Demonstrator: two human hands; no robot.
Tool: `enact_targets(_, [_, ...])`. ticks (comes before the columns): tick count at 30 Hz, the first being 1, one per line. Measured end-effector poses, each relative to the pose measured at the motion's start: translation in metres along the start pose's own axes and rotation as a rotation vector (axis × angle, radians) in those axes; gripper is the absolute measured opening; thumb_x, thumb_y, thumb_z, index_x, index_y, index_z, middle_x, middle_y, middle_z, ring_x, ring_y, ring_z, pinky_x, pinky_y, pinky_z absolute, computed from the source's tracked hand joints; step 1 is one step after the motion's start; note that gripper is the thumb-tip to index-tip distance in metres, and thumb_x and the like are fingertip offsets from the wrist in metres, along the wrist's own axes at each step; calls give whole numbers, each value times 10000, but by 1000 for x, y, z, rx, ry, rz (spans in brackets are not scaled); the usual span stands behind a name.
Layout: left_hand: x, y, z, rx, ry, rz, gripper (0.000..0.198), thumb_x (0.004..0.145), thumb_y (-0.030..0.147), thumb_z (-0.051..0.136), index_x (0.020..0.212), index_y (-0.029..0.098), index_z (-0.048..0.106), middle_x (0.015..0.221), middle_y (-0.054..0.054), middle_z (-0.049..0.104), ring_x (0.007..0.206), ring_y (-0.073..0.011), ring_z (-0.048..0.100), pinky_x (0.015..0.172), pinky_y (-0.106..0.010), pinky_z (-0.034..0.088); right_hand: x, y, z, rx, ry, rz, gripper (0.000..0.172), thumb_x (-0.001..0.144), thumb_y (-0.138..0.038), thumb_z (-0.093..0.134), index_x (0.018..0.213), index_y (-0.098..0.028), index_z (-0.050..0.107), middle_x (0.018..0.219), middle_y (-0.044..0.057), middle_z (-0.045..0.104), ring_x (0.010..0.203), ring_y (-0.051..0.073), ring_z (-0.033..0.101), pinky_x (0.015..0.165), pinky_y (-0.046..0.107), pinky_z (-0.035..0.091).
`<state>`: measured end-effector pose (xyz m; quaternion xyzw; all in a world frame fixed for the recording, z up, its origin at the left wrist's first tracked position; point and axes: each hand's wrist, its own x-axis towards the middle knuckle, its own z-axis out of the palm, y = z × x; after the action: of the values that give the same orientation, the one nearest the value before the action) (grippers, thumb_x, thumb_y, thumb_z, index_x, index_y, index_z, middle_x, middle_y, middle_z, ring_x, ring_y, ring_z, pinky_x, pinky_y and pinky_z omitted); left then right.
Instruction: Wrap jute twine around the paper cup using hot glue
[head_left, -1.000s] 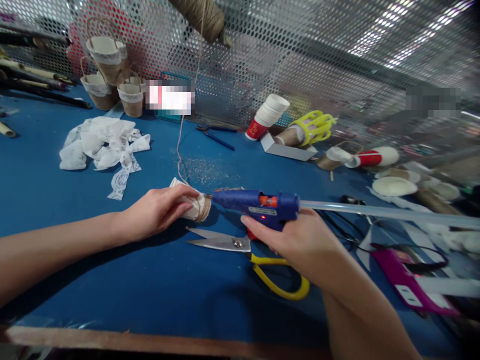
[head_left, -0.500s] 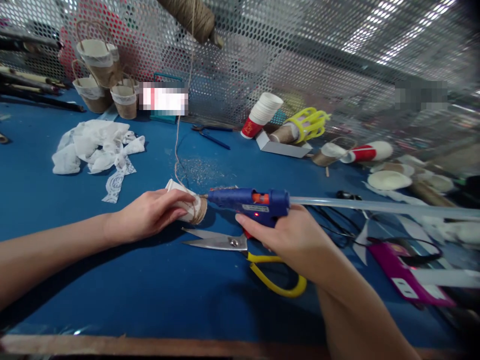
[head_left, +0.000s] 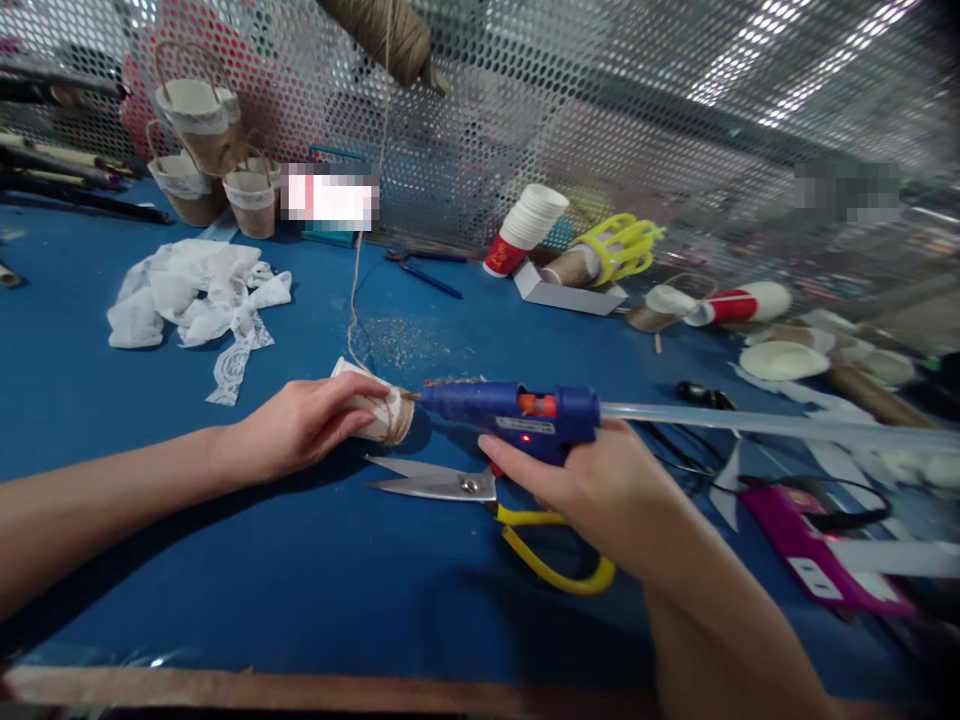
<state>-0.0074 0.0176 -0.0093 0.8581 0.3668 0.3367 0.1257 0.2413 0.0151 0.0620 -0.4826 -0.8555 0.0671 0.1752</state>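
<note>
My left hand [head_left: 300,428] is closed over a white paper cup [head_left: 379,410] lying on its side on the blue table [head_left: 225,560]. Brown twine is wound round the cup's base. A strand of twine [head_left: 358,290] rises from it to a spool [head_left: 390,35] above. My right hand [head_left: 592,490] grips a blue hot glue gun [head_left: 517,412] with a clear glue stick [head_left: 750,425] out its back. The gun's tip touches the twine-wrapped end of the cup. Its small red light is lit.
Open yellow-handled scissors [head_left: 487,505] lie just below the glue gun. White lace scraps [head_left: 191,300] lie at the left. Twine-wrapped cup baskets [head_left: 199,170] stand at the back left. Stacked paper cups [head_left: 525,228], a yellow frame [head_left: 619,250] and a purple tool [head_left: 817,550] crowd the right. Perforated metal mesh [head_left: 600,110] closes the back.
The hands, cup and glue gun stay nearly where they were. The gun has drawn back slightly to the right compared with half a second ago.
</note>
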Motion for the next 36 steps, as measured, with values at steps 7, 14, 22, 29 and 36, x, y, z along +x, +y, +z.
enact_targets(7, [0, 0, 0, 11, 1, 18, 198, 895, 212, 384, 1046, 144, 493, 907, -65, 670, 769, -120, 655, 658, -189, 502, 9, -11, 7, 226, -116, 319, 310, 715, -361, 571, 457, -220, 471, 358, -50, 448, 330, 95, 410, 342, 231, 347])
enact_targets(14, [1, 0, 1, 17, 11, 48, 193, 898, 202, 382, 1044, 140, 492, 908, -66, 670, 776, -118, 655, 653, -178, 499, 11, -11, 7, 299, -143, 393, 305, 685, -373, 591, 459, -232, 442, 333, -62, 403, 326, 97, 373, 356, 248, 319])
enact_targets(22, [0, 0, 1, 14, 8, 25, 200, 894, 206, 378, 1050, 143, 488, 918, -65, 668, 769, -114, 655, 656, -177, 495, 7, -12, 3, 329, -127, 369, 207, 676, -376, 577, 557, -213, 533, 402, -45, 471, 375, 116, 418, 400, 253, 373])
enact_targets(29, [3, 4, -3, 18, -13, 17, 201, 889, 198, 367, 1029, 126, 492, 873, -75, 674, 749, -113, 657, 611, -171, 494, 4, -8, 6, 326, -119, 347, 210, 719, -395, 522, 627, -216, 583, 489, 1, 537, 435, 143, 477, 442, 270, 424])
enact_targets(36, [0, 1, -1, 4, -5, -18, 227, 892, 224, 356, 1056, 140, 488, 901, -67, 667, 704, -104, 648, 619, -183, 494, -4, 4, -1, -121, -65, -205, 326, 776, -240, 381, 818, -220, 704, 548, 51, 606, 510, 179, 547, 498, 295, 401])
